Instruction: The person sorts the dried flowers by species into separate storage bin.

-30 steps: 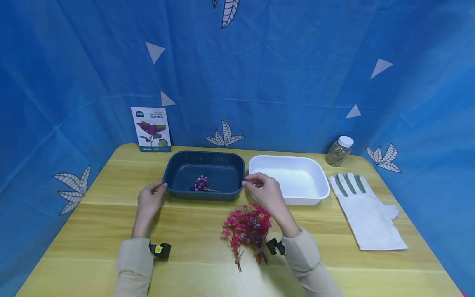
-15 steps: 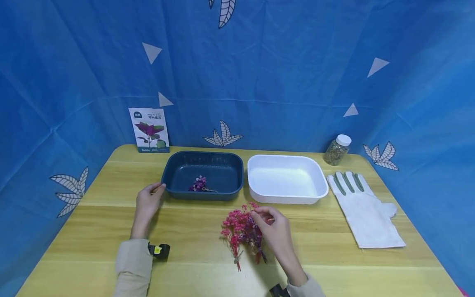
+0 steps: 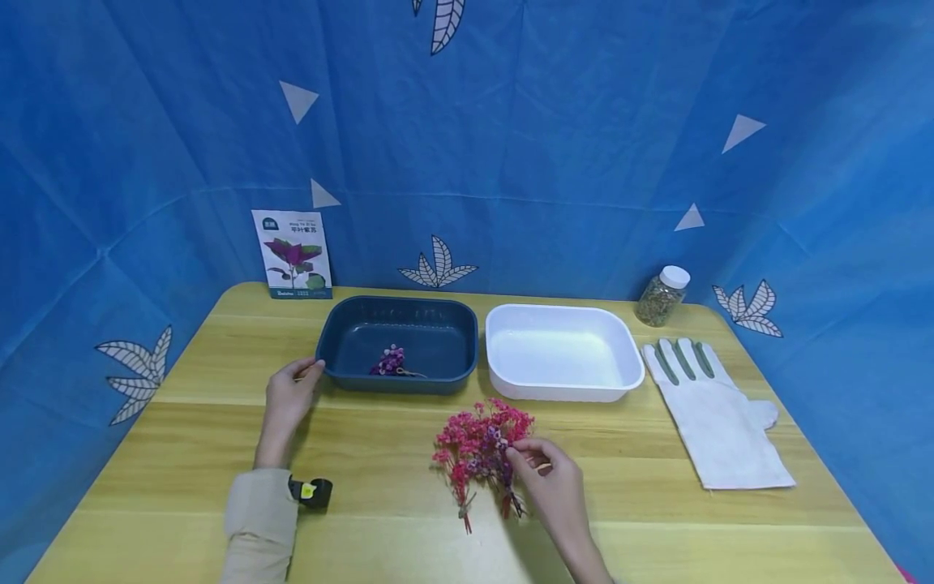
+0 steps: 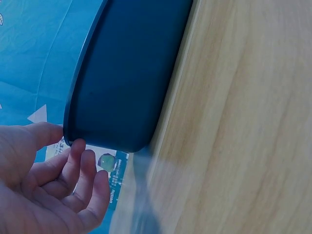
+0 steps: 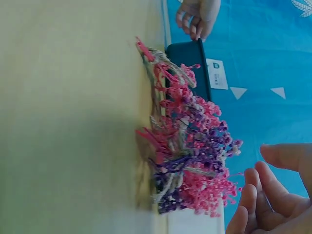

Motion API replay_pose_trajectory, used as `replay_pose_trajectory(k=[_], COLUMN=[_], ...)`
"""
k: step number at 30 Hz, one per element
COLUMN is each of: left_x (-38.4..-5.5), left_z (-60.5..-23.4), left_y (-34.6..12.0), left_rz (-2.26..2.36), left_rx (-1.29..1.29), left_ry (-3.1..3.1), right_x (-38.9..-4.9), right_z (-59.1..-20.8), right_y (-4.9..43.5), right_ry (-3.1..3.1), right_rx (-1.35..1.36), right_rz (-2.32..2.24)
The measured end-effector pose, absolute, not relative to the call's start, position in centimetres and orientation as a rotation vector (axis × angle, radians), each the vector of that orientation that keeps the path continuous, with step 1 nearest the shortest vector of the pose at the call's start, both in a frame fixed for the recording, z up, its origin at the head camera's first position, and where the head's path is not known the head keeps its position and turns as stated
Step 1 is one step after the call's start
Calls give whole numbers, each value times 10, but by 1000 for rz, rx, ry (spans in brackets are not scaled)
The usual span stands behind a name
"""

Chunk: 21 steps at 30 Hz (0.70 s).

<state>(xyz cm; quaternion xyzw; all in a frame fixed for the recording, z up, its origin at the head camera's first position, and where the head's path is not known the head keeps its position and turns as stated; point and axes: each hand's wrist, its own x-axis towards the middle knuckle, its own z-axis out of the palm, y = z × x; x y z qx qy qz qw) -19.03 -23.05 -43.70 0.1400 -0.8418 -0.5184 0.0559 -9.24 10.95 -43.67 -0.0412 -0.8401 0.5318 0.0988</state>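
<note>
My left hand (image 3: pixel 286 405) pinches the left rim of a dark blue rectangular basin (image 3: pixel 400 387) between thumb and fingers; the left wrist view shows this grip at the corner of the basin (image 4: pixel 126 83). A small purple flower bunch (image 3: pixel 390 361) lies inside it. In front lie tied pink and purple dried flowers (image 3: pixel 460 446), whose stems point toward me. Just right of these flowers is my right hand (image 3: pixel 556 491). In the right wrist view, a gap shows between its thumb and fingers, and the flower heads (image 5: pixel 209 136) are beside them, apart from the fingertips.
A white basin (image 3: pixel 565 392) stands right of the dark one. Behind it at the right is a jar (image 3: pixel 661 298) with a white lid. A white glove (image 3: pixel 722 422) lies on the table's right side. A seed packet (image 3: pixel 294 255) leans against the blue backdrop.
My right hand has let go of the dark basin's right rim and moved back toward me, to the right side of the flowers. My left hand stays at the left rim.
</note>
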Motion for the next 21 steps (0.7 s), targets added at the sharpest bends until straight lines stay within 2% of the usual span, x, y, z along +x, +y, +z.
replay_pose_trajectory(k=[21], left_x=[-191], left_z=[-438], left_y=[-231], left_rz=[-1561], left_rx=[399], left_ry=[-2545], right_x=[-84], right_z=[-454], right_y=[112], right_ry=[-2635], right_rx=[-29], right_rz=[1498])
